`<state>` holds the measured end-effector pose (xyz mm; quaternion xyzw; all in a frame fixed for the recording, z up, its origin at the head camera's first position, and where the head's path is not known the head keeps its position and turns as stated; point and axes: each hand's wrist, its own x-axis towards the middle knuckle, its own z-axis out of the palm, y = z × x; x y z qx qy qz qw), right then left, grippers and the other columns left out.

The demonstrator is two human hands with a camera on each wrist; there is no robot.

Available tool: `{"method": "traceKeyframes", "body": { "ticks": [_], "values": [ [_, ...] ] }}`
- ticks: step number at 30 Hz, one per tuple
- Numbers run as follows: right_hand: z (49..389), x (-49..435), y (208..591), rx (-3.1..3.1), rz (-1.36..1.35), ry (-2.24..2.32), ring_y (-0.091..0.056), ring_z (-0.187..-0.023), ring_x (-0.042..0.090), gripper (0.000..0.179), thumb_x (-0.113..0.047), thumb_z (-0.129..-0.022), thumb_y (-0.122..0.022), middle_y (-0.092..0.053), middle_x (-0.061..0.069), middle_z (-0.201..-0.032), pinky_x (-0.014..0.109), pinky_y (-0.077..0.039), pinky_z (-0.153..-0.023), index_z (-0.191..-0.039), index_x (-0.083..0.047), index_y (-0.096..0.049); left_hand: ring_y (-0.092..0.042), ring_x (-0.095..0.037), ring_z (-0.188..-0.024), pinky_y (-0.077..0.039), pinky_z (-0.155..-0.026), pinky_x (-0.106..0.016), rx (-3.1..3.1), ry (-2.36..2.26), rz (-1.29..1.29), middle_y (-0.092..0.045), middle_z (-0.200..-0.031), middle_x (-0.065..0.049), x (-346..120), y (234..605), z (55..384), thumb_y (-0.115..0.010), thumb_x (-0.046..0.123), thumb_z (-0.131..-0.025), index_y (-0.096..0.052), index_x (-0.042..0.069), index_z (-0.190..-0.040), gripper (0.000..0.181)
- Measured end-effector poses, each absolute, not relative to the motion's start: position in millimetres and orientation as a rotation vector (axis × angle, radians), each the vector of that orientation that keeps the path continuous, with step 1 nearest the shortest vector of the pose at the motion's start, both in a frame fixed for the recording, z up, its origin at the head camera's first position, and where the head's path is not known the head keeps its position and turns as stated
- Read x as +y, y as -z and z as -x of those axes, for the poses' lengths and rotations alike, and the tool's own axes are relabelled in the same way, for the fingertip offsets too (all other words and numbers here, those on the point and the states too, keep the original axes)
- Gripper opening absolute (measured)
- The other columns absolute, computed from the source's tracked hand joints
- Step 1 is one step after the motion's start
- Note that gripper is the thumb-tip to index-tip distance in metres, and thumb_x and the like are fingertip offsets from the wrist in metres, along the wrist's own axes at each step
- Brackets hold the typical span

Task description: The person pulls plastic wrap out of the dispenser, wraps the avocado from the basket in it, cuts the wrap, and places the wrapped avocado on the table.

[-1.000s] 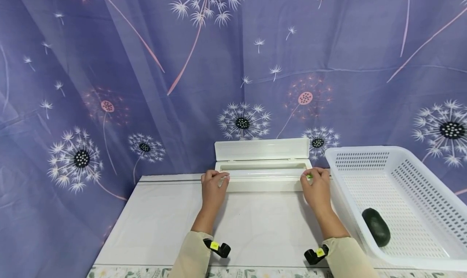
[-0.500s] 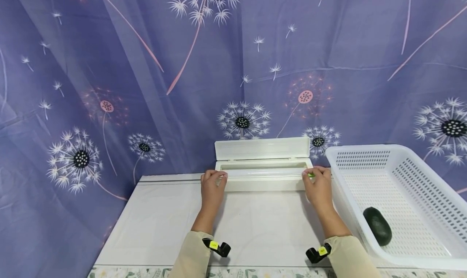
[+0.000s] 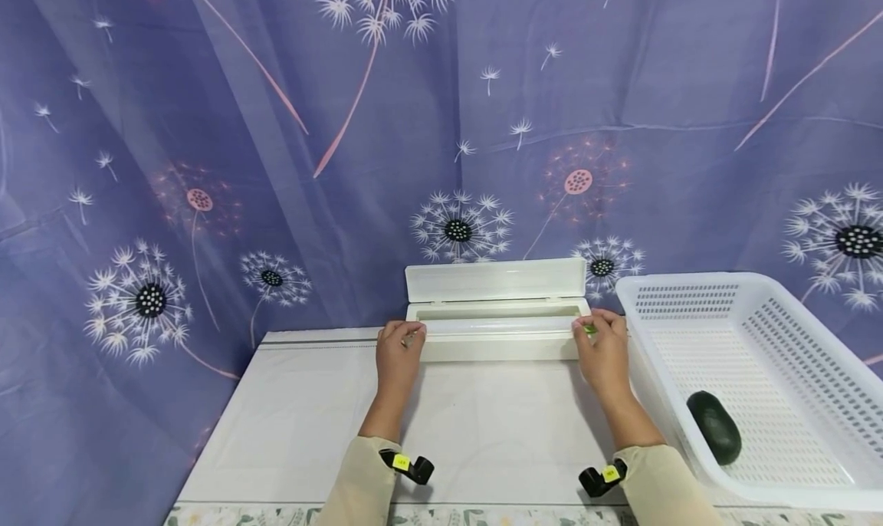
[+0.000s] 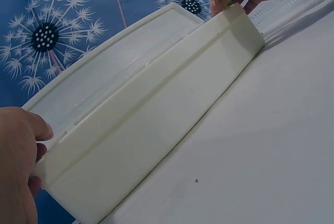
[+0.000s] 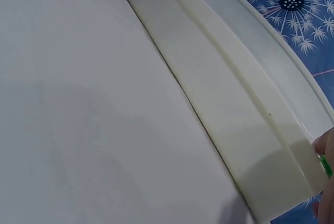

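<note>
- White hinged box: stands on the white table cover, spanning from one hand to the other, its length running crosswise in front of the person.
- Lid: raised, tilted back along the side of the box farther from the hands.
- Left hand: thumb and forefinger bent together in a pinch at the left end of a glossy white strip; little gap between the fingertips.
- Right hand: likewise pinches the strip's right end, fingers bent; a small bright green piece shows beneath them, mostly hidden.
- Strip: stretches between the two hands along the near side of the box opening. Roll or film edge, cannot be told.
- White perforated plastic basket: just to the right of the right hand; a dark green oblong vegetable lies inside, against the wall nearer that hand.
- Sleeves: beige, behind both hands, each bearing a black wrist camera.
- Dandelion-print curtain: purple-blue, hangs beyond both hands.
</note>
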<state>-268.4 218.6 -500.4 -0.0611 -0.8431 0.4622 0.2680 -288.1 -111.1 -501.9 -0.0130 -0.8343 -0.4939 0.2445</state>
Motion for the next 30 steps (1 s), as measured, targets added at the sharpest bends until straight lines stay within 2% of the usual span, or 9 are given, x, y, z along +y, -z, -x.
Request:
{"method": "traceKeyframes", "body": {
  "ticks": [9,30],
  "values": [
    [268.2,218.7,497.9,-2.268,0.158,-1.242,-0.043,-0.134,0.043,0.017,-0.010,-0.098,-0.062,-0.049,0.023,-0.139,0.056,-0.032,-0.115,-0.103,0.005,-0.067,-0.055,-0.019,-0.095,-0.047,-0.075,-0.028,-2.265,1.384,0.052,-0.066,-0.103,-0.006,-113.1,498.5,287.3,-0.070,0.022,-0.096,-0.078,0.011,-0.104,0.016],
    [266.6,216.5,490.8,-2.228,0.104,-1.202,-0.047,-0.124,0.041,0.016,-0.010,-0.098,-0.063,-0.058,0.023,-0.126,0.055,-0.032,-0.111,-0.103,0.005,-0.067,-0.058,-0.017,-0.091,-0.049,-0.074,-0.024,-2.204,1.377,0.068,-0.065,-0.099,-0.007,-113.8,494.9,285.9,-0.071,0.021,-0.095,-0.078,0.007,-0.104,0.018]
  ]
}}
